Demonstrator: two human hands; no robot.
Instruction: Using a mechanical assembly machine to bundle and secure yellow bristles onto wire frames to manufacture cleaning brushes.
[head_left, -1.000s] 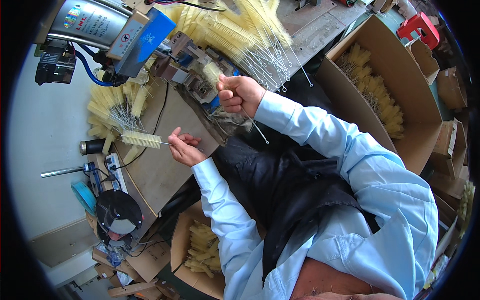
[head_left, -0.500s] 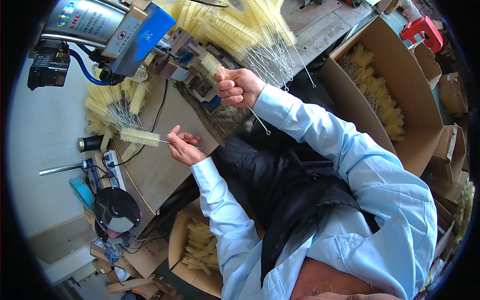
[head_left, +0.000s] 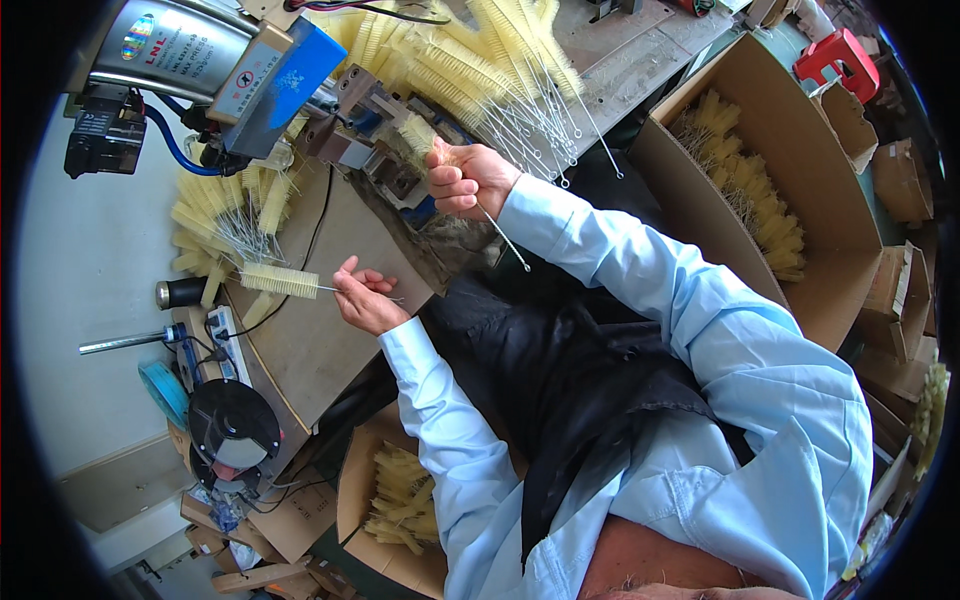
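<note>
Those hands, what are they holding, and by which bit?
The left hand holds a yellow brush by its wire stem. The right hand grips another brush around its middle, bristles showing on one side, stem on the other.

Far left, there stood the press (head_left: 245, 80)! Right of it, brushes (head_left: 460, 65) lay heaped on the bench (head_left: 660, 45); the right-hand carton (head_left: 825, 180) held more, so did the near carton (head_left: 400, 570), left of centre!

Brush bristles (head_left: 280, 279) look rough, wire stem (head_left: 327, 288) shiny metal, press cyl. (head_left: 180, 45) glossy metal, box (head_left: 830, 200) matt cardbd.
</note>
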